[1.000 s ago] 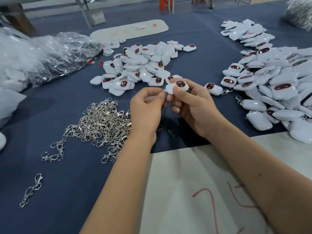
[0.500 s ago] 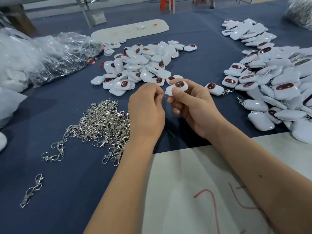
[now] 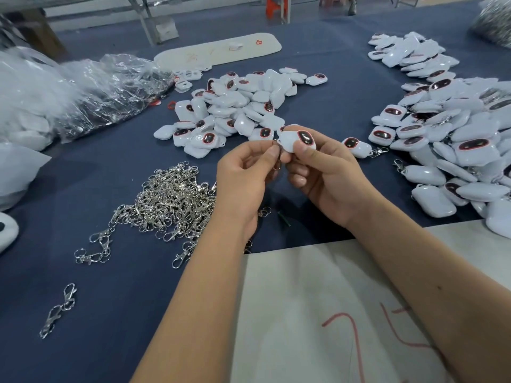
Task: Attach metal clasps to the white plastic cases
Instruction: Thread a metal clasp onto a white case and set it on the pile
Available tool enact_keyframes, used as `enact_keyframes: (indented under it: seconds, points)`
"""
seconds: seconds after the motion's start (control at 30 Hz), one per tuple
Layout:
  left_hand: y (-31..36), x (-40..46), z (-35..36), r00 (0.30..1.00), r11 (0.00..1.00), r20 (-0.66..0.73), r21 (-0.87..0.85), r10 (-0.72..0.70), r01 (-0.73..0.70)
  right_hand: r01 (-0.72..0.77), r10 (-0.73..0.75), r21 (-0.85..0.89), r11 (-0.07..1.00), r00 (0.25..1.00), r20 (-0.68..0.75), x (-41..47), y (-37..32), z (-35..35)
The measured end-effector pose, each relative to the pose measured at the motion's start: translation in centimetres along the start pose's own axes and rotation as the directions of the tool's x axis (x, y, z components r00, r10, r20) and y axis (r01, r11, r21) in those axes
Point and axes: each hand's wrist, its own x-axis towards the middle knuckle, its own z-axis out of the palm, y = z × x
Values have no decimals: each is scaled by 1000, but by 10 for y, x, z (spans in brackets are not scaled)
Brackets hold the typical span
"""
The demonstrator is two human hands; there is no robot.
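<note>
Fingers, left hand (image 3: 243,178): thumb and forefinger pinched a metal clasp (image 3: 277,161), mostly hidden behind the fingertips; only its ring showed below them.
Fingers, right hand (image 3: 323,172): thumb on top and fingers curled beneath gripped a white plastic case (image 3: 294,140), dark window facing up.
Case position: held above the tabletop (image 3: 83,313), touching the clasp at its nine o'clock corner.
Handling, case: it looked light, stiff and glossy, so probably slippery; best held across its broad faces, leaving the loop corner free.
Handling, clasp: small, hard, sprung metal, likely fiddly; best pinched by the body with the gate kept reachable.
Loose clasps (image 3: 171,200): tangled heap at nine o'clock of the hands, apt to snag together.
Bare cases (image 3: 237,106): pile at twelve o'clock.
Clasped cases (image 3: 456,139): pile at three o'clock.
</note>
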Motion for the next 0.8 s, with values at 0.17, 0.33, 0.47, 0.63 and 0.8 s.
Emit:
enact_keyframes:
  seconds: [0.17, 0.33, 0.47, 0.63, 0.8]
  points:
    - [-1, 1, 0, 997, 996, -30, 58, 74, -72, 12, -12, -26, 1000, 1000, 14, -1, 1, 1]
    - [-1, 2, -7, 856, 573, 99, 703, 507, -421, 11, -20, -101, 995, 996, -85, -2, 3, 3]
    - [-2, 2, -9, 822, 377, 187, 819, 539, -433, 18, -35, -164, 986, 994, -101, -2, 4, 6]
    - [-5, 2, -6, 873, 601, 43, 709, 486, -369, 8, -32, -118, 993, 979, -202, -1, 2, 5]
    - [-8, 5, -11, 905, 643, -19, 710, 426, -288, 41, -72, -80, 996, 900, -430, 5, 3, 8]
